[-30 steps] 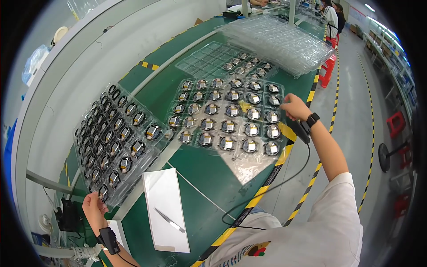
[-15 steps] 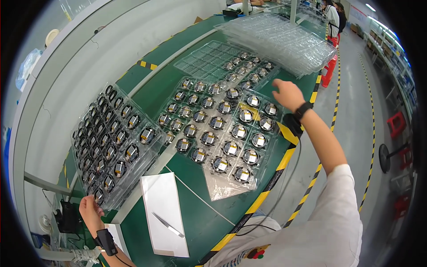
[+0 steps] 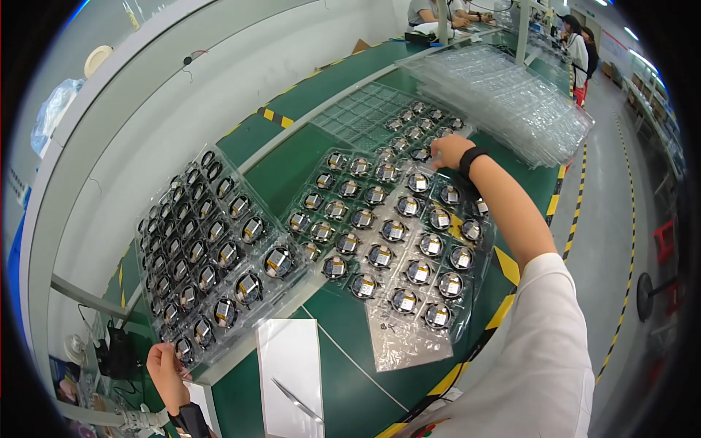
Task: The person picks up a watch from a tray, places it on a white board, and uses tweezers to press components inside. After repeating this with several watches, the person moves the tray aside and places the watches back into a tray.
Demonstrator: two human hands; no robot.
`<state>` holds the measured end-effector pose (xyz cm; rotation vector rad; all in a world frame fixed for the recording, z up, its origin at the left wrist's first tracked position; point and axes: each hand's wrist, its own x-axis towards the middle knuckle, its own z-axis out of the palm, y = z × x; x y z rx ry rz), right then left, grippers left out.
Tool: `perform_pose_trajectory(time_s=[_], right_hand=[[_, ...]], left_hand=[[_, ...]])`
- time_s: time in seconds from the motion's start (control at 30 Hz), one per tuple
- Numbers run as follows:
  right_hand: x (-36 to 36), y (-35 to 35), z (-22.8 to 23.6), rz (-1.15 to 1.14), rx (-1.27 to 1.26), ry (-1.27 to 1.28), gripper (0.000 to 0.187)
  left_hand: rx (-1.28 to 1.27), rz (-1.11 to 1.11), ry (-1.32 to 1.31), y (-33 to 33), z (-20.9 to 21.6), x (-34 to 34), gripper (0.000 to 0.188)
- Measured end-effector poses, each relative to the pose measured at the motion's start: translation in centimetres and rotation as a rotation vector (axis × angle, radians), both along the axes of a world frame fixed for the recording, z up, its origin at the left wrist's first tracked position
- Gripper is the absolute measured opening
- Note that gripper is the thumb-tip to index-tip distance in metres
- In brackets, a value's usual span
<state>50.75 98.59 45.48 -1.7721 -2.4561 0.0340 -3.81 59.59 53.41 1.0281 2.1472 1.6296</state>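
Observation:
My left hand [image 3: 169, 372] pinches the near corner of a clear plastic tray [image 3: 272, 298] on the left, tilted up on a stack. Rows of round black electronic housings [image 3: 248, 289], with silver blocks and yellow strips inside, fill it. My right hand [image 3: 451, 152] reaches out over the far edge of the middle tray [image 3: 467, 332]. Its fingers are bent together beside a round housing [image 3: 420, 155]; what they grip, if anything, is hidden. More housings fill the middle tray, which overlaps a grey-white sheet [image 3: 409, 350]. Black bands circle both my wrists.
Metal tweezers [image 3: 297, 400] lie on a white board [image 3: 288, 358] at the near edge. Behind, a partly filled tray [image 3: 365, 109] sits beside a pile of empty clear trays [image 3: 511, 95]. Yellow-black tape [image 3: 504, 310] marks the green table's edge. Other people [image 3: 577, 47] are farther back.
My right hand has moved from beside the middle tray's right side to its far edge, fingers bending down. My left hand stays at the tilted tray's corner. The whole view has shifted.

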Motion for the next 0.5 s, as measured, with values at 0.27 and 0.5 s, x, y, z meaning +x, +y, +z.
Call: perform_pose_trajectory(time_s=[0.27, 0.5], right_hand=[[0.0, 1.9, -0.4, -0.122, -0.012, -0.045, 0.037], [3.0, 3.3, -3.0, -0.145, 0.138, 0.082, 0.028]], left_hand=[[-0.027, -0.029, 0.061, -0.4, -1.0, -2.4, 0.021], [-0.016, -0.014, 0.078, -0.2, -1.3, -2.0, 0.020]])
